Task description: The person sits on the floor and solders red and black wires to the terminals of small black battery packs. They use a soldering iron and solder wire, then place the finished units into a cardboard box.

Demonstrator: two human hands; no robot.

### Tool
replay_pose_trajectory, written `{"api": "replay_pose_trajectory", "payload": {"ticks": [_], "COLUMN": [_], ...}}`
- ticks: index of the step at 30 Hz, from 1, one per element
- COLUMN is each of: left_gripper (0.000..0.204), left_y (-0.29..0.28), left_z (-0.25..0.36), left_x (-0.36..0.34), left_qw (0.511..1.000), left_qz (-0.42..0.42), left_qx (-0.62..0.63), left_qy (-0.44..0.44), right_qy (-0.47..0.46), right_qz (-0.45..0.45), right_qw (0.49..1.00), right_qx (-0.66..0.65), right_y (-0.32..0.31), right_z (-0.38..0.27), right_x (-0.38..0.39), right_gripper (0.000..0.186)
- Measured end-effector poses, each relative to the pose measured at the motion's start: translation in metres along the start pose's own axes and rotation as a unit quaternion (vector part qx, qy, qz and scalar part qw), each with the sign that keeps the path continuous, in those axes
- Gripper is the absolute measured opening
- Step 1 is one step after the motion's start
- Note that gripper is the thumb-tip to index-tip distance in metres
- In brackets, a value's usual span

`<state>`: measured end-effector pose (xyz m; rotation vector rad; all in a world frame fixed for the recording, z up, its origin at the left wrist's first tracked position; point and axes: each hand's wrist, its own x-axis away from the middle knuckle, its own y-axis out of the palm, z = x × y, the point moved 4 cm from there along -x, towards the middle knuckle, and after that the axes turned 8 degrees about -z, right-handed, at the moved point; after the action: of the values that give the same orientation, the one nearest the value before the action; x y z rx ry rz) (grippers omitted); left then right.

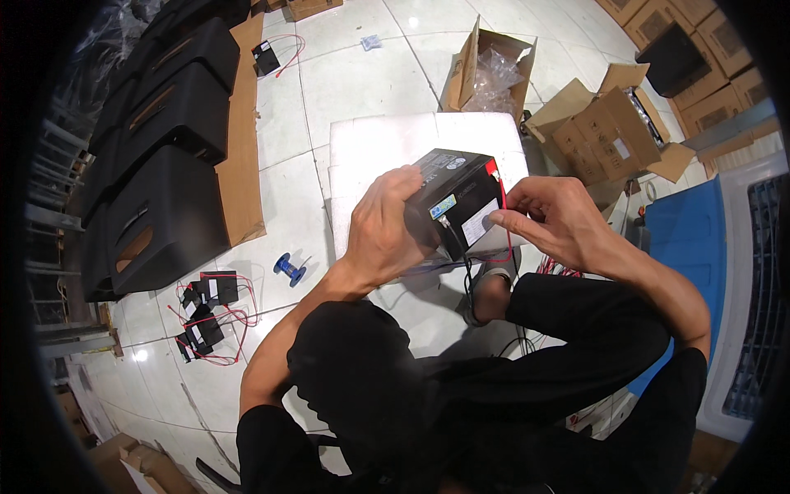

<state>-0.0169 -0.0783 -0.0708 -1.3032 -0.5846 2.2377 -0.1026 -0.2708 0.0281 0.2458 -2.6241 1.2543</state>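
Note:
A black box-shaped battery is tilted above a white foam block. My left hand is wrapped round its left side. On the end facing me are a white label, a small yellow-and-blue sticker and a red terminal at the upper right corner. A red wire runs down from that terminal. My right hand is closed, thumb and fingertips pinching at this wire beside the battery. A black cable hangs from the battery's lower left corner.
Several small black batteries with red wires lie on the tiled floor at left, near a blue spool. Black speaker-like cases line the far left. Open cartons stand at the back right, beside a blue-and-white plastic unit.

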Motion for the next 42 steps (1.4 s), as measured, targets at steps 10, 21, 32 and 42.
{"api": "replay_pose_trajectory", "payload": {"ticks": [10,21,32,42], "left_gripper": [0.07,0.081,0.068,0.067], "left_y": [0.0,-0.001,0.0,-0.001], "left_z": [0.0,0.0,0.004,0.003], "left_x": [-0.001,-0.003,-0.004,-0.002], "left_qw": [0.999,0.999,0.999,0.999], "left_qz": [0.008,-0.011,-0.009,-0.008], "left_qx": [0.014,0.023,0.015,0.011], "left_qy": [-0.037,-0.041,0.047,0.048], "right_qy": [-0.034,-0.016,0.02,0.067], "right_qz": [0.017,-0.002,-0.038,-0.054], "right_qw": [0.999,1.0,0.999,0.995], "right_qx": [0.005,0.0,-0.021,-0.042], "right_y": [-0.008,-0.009,-0.008,-0.009], "right_z": [0.001,0.004,0.004,0.003], "right_x": [0.001,0.0,0.001,0.001], "right_gripper": [0.024,0.026,0.029,0.028]}}
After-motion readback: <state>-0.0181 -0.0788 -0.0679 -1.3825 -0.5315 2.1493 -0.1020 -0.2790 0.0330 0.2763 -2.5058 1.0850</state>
